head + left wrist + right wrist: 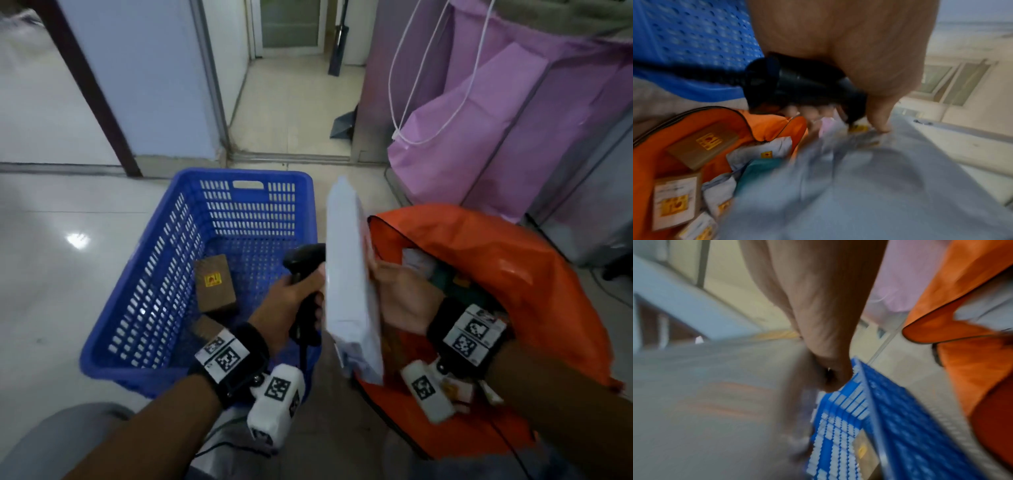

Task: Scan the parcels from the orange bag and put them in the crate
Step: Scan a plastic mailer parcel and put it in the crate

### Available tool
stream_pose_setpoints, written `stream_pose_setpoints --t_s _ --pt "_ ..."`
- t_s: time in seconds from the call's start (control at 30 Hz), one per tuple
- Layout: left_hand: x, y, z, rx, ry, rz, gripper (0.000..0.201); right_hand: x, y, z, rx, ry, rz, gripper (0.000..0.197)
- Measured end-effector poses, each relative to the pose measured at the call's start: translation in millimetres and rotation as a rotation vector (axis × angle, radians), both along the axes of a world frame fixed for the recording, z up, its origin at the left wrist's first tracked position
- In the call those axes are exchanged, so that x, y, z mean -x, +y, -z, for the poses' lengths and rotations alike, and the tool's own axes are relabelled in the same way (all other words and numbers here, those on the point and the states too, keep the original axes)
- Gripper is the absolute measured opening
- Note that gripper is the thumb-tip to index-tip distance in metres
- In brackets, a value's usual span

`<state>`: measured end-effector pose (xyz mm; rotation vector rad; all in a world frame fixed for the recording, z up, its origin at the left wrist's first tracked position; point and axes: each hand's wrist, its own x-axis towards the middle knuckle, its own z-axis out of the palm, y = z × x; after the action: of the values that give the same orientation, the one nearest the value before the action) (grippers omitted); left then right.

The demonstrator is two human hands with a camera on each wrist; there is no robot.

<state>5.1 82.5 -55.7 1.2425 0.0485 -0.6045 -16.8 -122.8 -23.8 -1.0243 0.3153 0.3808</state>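
Observation:
My left hand grips a black barcode scanner over the near right corner of the blue crate. The scanner's head sits against a long white mailer parcel. My right hand holds that parcel upright between the crate and the open orange bag. Two brown boxes lie on the crate floor. In the left wrist view the scanner is in my fist, with the blurred mailer below and several parcels in the bag. The right wrist view is blurred, showing my hand on the mailer.
Purple paper bags with white cord handles lean at the back right, close behind the orange bag. A white partition and a dark brown post stand behind the crate, beside a doorway. Shiny tiled floor lies left of the crate.

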Motion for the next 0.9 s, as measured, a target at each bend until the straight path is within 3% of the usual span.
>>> stream_pose_setpoints --t_s 0.13,0.2,0.27,0.37,0.47,0.63,0.77,0.9 --pt "2 1 5 -0.074 -0.102 -0.148 0.046 -2 44 3 0.008 0.007 0.023 0.045" --pt "-1 4 3 -0.121 -0.164 -0.202 0.041 -4 48 2 -0.101 0.023 0.058 0.081" --pt "-3 5 0 -0.134 -0.179 -0.227 0.041 -7 44 -1 -0.257 0.03 -0.008 0.098" --pt "-6 2 -10 -0.12 -0.159 -0.201 0.041 -6 35 3 -0.343 0.011 -0.12 0.077" --pt "-13 5 -28 -0.075 0.006 -0.127 0.044 -10 21 7 -0.314 0.004 -0.04 0.063" --pt "-20 29 -41 -0.063 0.197 0.139 0.086 -18 -13 27 -0.209 -0.058 0.072 0.07" --pt "-12 33 -35 -0.144 0.27 0.193 0.086 -14 -25 56 -0.097 -0.022 0.16 0.06" --pt "-11 28 -31 -0.195 0.301 0.235 0.084 -16 -25 67 -0.034 -0.019 0.178 0.079"
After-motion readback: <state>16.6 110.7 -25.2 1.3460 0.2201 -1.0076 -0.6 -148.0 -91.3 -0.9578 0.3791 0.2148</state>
